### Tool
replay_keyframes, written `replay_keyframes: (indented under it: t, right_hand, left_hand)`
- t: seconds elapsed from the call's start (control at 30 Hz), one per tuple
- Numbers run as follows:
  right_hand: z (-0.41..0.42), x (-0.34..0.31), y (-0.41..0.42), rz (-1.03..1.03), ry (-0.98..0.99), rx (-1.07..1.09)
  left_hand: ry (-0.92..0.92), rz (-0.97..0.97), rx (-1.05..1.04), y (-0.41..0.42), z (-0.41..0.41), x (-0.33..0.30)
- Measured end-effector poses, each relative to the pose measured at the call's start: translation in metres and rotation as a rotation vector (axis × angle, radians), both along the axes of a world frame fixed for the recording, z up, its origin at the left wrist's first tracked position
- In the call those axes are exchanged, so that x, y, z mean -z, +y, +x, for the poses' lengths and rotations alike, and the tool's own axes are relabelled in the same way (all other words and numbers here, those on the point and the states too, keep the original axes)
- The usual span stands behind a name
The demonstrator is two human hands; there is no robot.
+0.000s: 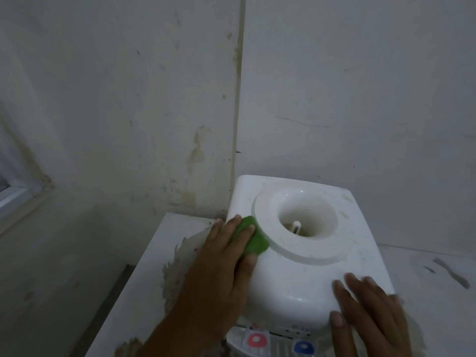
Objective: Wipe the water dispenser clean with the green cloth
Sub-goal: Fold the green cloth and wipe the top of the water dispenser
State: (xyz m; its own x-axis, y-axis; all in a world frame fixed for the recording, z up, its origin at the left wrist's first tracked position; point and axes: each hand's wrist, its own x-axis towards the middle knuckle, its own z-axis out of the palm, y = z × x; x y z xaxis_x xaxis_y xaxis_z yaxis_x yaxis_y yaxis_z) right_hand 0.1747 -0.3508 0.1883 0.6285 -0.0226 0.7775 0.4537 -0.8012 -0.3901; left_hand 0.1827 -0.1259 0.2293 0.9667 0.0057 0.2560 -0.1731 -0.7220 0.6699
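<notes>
A white tabletop water dispenser (291, 276) stands in front of me, seen from above, with a round raised collar and a bottle well holding a small white spike (296, 225). My left hand (221, 256) presses a folded green cloth (253, 239) flat against the top's left side, beside the collar; its fingers lie straight over the cloth. My right hand (371, 315) rests flat with spread fingers on the front right corner of the top. Below the front edge show a red tap (257, 340) and a blue tap (304, 347).
The dispenser sits on a white counter (159, 253) with worn, stained patches, pushed into a corner of stained white walls (154, 112). A window frame (20, 197) shows at the far left. The counter's left edge drops to a grey floor.
</notes>
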Motion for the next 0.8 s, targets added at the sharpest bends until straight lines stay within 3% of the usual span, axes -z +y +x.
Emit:
replay_keyframes:
  t: [0.23, 0.37, 0.67, 0.8]
  right_hand:
    - [0.002, 0.003, 0.002, 0.006, 0.026, 0.014]
    - [0.003, 0.000, 0.001, -0.004, 0.056, 0.015]
    - [0.010, 0.007, 0.004, -0.047, -0.044, 0.045]
    - [0.010, 0.007, 0.004, -0.053, -0.019, 0.038]
  left_hand:
    - [0.186, -0.237, 0.008, 0.015, 0.108, -0.030]
    - [0.214, -0.146, 0.051, 0.016, 0.134, -0.037]
    - [0.095, -0.185, 0.099, 0.014, 0.007, -0.008]
    - [0.130, -0.281, 0.120, 0.019, 0.016, -0.008]
